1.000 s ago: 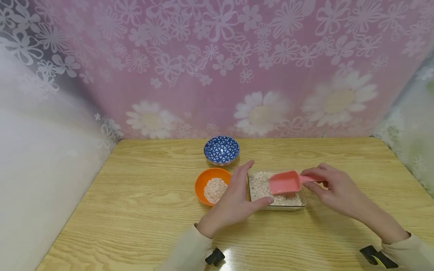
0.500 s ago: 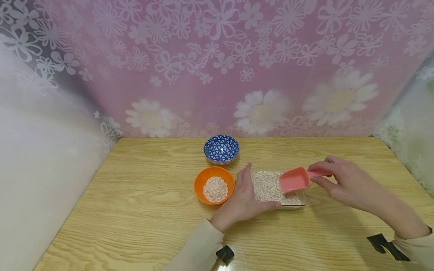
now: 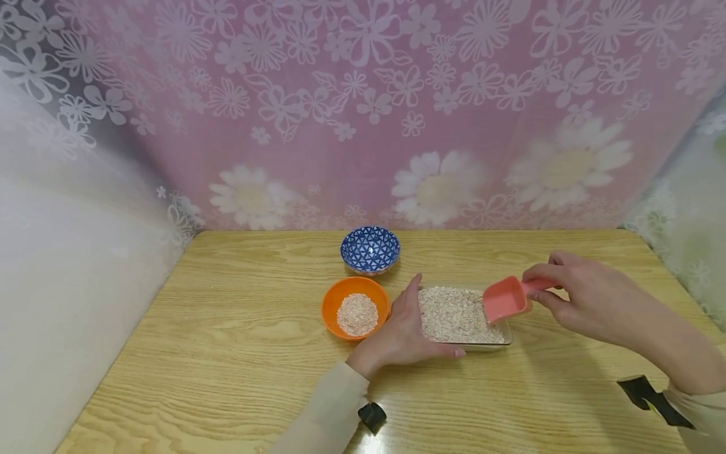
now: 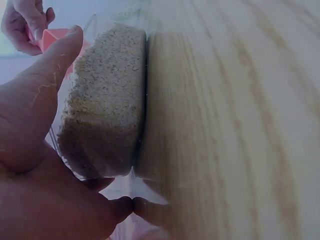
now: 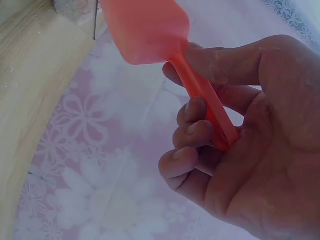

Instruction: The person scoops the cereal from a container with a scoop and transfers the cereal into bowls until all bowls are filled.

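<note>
Since a second ago my right hand has carried the pink scoop from the middle of the grain to the right end of the clear tray, and my left hand has slid a little nearer along the tray's left side.

From the head camera, the left hand steadies the tray, thumb along the near edge, fingers straight against the left wall. The right hand pinches the scoop's handle; the cup tips down over the far right corner of the grain. An orange bowl with a small heap sits just left of the tray, and a blue patterned bowl stands beyond it, on a wooden table with pale, glossy grain lines.

At the left wrist, the thumb lies along the tray and the fingertips touch the thin see-through wall. The contents look coarse, dry and crumbly, beige.

At the right wrist, the fingers curl round the flat handle with the thumb pressed on top; the scoop is smooth hard plastic, with a rounded, squarish cup. I cannot tell whether it is loaded.

I judge this as the dig-in step; next I would need a shallow push leftward through the grain, keeping the tray braced.
</note>
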A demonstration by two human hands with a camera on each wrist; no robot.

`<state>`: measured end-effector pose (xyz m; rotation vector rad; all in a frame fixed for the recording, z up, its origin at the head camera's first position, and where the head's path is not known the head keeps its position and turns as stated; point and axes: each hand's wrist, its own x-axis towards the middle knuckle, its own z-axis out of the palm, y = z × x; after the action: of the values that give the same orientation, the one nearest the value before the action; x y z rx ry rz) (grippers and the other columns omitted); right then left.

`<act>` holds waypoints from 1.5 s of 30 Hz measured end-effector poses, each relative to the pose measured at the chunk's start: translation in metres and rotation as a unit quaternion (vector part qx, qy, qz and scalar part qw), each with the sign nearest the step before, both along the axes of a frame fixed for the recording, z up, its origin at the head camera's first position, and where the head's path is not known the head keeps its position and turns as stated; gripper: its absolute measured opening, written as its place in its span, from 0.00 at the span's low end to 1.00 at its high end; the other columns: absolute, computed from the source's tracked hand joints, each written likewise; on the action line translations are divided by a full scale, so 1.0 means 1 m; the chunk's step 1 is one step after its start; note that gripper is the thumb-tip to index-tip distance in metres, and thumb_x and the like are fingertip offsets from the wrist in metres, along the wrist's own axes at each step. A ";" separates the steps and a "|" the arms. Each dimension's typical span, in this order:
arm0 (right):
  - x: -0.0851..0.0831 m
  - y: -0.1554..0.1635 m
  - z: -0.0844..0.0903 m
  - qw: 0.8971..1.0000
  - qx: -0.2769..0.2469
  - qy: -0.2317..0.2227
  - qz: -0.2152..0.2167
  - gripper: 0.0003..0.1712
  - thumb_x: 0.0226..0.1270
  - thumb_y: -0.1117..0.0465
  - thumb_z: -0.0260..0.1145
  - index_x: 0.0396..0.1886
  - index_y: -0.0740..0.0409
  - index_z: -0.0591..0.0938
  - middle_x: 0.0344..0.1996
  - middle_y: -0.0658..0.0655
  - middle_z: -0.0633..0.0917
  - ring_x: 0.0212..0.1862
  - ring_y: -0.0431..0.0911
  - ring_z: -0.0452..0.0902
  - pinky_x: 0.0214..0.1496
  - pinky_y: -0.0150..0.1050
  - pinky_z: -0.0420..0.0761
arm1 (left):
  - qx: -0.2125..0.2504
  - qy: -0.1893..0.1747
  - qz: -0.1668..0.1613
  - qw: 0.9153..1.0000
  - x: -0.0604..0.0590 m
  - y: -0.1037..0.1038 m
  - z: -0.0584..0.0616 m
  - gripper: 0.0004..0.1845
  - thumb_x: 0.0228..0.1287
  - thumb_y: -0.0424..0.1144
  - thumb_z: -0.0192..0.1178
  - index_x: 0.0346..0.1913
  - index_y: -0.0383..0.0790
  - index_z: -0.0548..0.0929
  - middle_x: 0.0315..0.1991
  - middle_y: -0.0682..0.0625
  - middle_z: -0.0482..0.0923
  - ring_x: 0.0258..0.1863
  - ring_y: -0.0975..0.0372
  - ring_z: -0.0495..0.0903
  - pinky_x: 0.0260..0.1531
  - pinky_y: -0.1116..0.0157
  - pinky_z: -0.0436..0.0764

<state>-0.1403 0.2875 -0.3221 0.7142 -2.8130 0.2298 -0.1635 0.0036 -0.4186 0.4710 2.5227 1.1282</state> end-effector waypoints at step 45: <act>-0.010 -0.015 -0.086 0.967 -0.238 -0.037 0.077 0.21 0.58 0.73 0.74 0.48 0.49 0.86 0.33 0.39 0.77 0.29 0.30 0.64 0.29 0.27 0.67 | 0.001 0.001 -0.011 1.000 -0.003 -0.001 -0.002 0.73 0.44 0.66 0.78 0.83 0.56 0.36 0.83 0.48 0.48 0.80 0.52 0.55 0.76 0.47 0.64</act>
<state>-0.1504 0.2727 -0.4077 0.8134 -2.6052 0.9386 -0.1663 0.0021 -0.4204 0.4994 2.5128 1.1227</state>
